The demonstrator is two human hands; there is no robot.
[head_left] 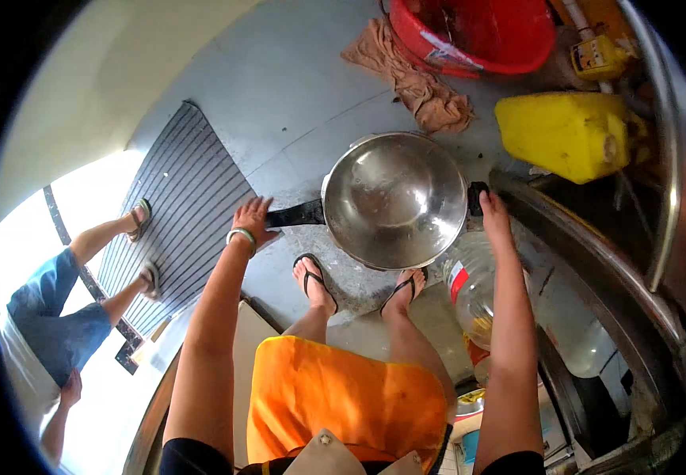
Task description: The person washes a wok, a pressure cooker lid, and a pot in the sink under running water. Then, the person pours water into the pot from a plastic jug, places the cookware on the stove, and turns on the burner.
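A round steel pot (pixel 394 199) with a shiny, bare inside is held in the air above the floor. My left hand (pixel 253 222) is at the end of its long black handle (pixel 299 214), the thumb side against the handle and some fingers spread. At the pot's right side, my right hand (pixel 495 218) grips the short black handle (pixel 477 198). A metal bangle circles my left wrist. Below the pot, both feet in black flip-flops stand on the grey floor, and an orange apron (pixel 347 396) covers my lap.
A red basin (pixel 478 36), a brown cloth (pixel 418 79) and a yellow jug (pixel 569 134) lie ahead. Large clear bottles (pixel 470 289) stand beside a metal frame (pixel 588 229) at right. Another person (pixel 62 309) stands at left near a striped mat (pixel 181 206).
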